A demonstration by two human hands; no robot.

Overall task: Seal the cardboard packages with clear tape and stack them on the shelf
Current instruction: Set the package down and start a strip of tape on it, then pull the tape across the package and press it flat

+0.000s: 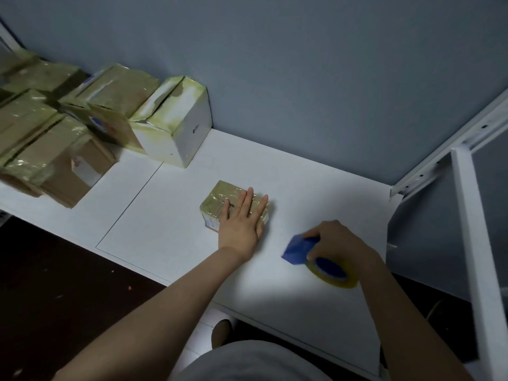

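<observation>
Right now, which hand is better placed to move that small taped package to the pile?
Probably left: the left hand lies flat on the small package, nearer the pile; the right hand grips the tape dispenser.

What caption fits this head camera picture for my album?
Left hand flat on a small taped package; right hand grips the blue tape dispenser on the white shelf.

Head camera looks steeply down, close over the white shelf (170,215).
</observation>
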